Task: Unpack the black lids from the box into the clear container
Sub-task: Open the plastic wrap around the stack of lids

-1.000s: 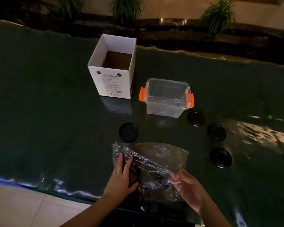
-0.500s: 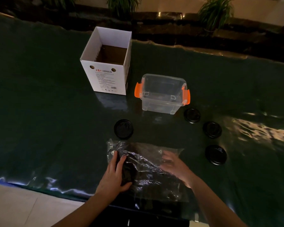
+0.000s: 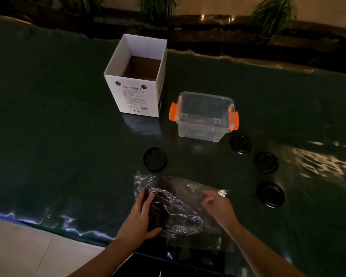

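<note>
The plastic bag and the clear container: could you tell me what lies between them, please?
In the head view, only bare dark table cover separates the plastic bag from the clear container; the nearest black lid sits left of that stretch.

A table covered in a dark green glossy sheet point(image 3: 48, 136) carries an open white box point(image 3: 137, 96) at the far middle, a clear container point(image 3: 205, 116) with orange latches just right of it, four loose black lids point(image 3: 155, 159) point(image 3: 240, 143) point(image 3: 266, 162) point(image 3: 270, 194) nearer, and a crinkled plastic bag point(image 3: 180, 208) at the near edge
</note>
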The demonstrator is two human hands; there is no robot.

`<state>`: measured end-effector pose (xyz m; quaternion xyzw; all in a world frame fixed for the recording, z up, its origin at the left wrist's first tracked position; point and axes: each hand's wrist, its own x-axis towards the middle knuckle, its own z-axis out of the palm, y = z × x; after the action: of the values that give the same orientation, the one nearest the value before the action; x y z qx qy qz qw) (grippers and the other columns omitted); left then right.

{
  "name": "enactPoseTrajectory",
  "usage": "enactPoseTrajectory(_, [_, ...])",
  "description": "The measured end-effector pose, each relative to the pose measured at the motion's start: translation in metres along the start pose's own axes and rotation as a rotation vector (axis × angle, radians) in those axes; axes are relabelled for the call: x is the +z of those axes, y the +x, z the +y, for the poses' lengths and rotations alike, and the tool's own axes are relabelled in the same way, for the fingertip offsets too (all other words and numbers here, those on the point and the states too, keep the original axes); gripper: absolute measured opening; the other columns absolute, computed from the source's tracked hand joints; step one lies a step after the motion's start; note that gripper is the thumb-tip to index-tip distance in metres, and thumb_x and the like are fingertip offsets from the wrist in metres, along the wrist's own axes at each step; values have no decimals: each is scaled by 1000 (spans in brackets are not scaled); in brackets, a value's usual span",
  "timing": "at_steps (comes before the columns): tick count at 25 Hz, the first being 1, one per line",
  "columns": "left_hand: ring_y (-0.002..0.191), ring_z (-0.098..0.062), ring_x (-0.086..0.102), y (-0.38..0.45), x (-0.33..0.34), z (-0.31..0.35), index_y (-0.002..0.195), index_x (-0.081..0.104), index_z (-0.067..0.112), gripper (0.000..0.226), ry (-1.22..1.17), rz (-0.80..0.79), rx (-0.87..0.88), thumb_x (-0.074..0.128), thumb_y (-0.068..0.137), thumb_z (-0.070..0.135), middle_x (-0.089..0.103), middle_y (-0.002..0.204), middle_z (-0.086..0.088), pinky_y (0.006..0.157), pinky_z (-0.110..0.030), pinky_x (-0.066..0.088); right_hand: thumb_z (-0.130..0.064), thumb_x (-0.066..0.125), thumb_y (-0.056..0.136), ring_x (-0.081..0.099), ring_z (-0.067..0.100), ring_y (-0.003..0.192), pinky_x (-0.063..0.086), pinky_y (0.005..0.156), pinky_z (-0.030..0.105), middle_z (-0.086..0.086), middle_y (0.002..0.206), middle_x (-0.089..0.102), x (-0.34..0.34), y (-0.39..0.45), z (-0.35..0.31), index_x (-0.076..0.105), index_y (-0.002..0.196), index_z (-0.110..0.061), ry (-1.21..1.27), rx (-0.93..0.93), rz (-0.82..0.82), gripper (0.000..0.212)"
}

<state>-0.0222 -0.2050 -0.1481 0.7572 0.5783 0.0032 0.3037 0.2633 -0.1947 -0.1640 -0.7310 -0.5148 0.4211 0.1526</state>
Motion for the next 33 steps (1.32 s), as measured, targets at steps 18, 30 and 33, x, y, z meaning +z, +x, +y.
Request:
enactPoseTrajectory(18, [142,-12,0,8,2,-3,149,-2,20,108,-73,14,43,63,71,57,-22,153,3,114,-25,11,-53,71,76,41,17,127,35,112,36,4,137,44,41,35,-79,41,137,-13,-261,-353,-340,78])
enactPoseTrajectory(30, [145,-18,10,8,5,-8,149,-4,23,109,-70,-10,68,61,70,60,-18,156,0,116,-30,23,-41,78,74,51,16,127,37,104,24,-1,138,55,36,33,-94,42,140,-19,-135,-172,-419,78])
enactPoseTrajectory(33, [142,-28,26,6,9,-13,144,-2,29,104,-68,23,87,61,68,61,-7,157,-7,112,-34,31,-32,76,78,49,17,128,34,103,23,2,141,52,32,33,-94,42,142,-18,-79,-126,-428,74])
